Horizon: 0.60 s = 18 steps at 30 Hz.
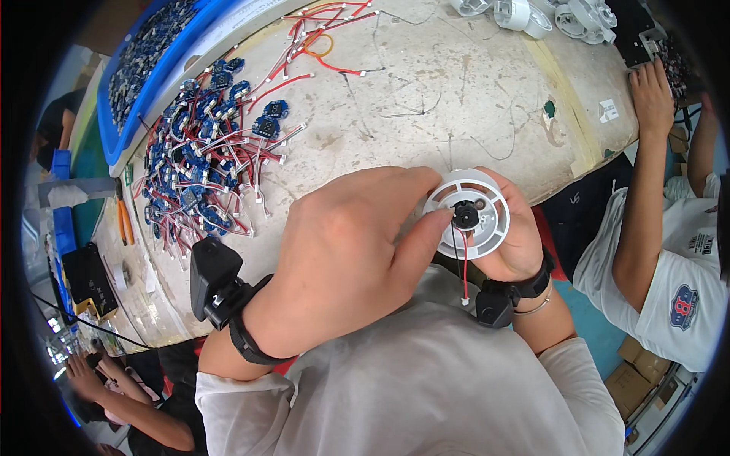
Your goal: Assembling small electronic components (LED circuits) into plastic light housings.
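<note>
A white round plastic housing [482, 246] with ring-shaped openings is held over my lap, close to the table's near edge. My right hand [521, 235] cups it from the right and from behind, with the fingers partly hidden. In its middle sits a small round black part [465, 216]. From that part hang a red and a black wire [465, 266], ending in a small white connector [465, 302]. My left hand [342, 235] pinches the housing's left side, its thumb tip against the edge of the black part. The left fingertips are hidden behind the housing.
Blue circuit boards [190, 167] with red and white wires lie heaped on the left of the table [357, 121]. Behind them is a blue bin [110, 140] of small parts. White housings [525, 17] stand at the back. Orange-handled pliers [124, 219] lie left. A co-worker's arm [646, 167] is at right.
</note>
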{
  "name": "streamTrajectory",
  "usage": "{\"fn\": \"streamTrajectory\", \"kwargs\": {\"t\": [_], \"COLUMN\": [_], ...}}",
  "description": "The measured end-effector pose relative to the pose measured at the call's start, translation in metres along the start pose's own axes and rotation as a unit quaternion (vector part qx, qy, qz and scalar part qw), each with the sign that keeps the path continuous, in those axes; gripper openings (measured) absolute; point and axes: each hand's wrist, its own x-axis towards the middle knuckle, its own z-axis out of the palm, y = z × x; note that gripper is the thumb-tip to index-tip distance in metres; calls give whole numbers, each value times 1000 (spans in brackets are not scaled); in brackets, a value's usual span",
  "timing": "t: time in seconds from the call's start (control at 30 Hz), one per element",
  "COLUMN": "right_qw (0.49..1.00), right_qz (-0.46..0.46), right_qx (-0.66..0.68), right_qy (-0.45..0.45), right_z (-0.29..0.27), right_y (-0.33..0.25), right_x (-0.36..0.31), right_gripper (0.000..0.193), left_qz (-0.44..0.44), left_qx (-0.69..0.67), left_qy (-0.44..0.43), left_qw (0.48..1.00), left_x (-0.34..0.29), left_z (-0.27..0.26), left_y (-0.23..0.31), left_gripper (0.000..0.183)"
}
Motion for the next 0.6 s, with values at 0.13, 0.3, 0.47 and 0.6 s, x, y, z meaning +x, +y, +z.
{"fn": "streamTrajectory", "kwargs": {"t": [0.13,0.3,0.47,0.6], "right_qw": [1000,1000,1000,1000], "right_qz": [-4,10,22,19], "right_qx": [-16,-23,-3,1], "right_qy": [17,-8,-10,-10], "right_z": [3,-1,-5,-3], "right_y": [0,0,-1,-1], "right_x": [1,1,1,1], "right_gripper": [25,23,23,23], "left_qz": [10,-7,-3,49], "left_qx": [25,96,114,140], "left_qy": [-6,-67,-71,-70], "left_qw": [1000,993,991,986], "left_x": [2,8,10,8], "left_z": [-2,-9,-8,-7], "left_y": [0,5,5,3], "left_gripper": [20,22,20,15]}}
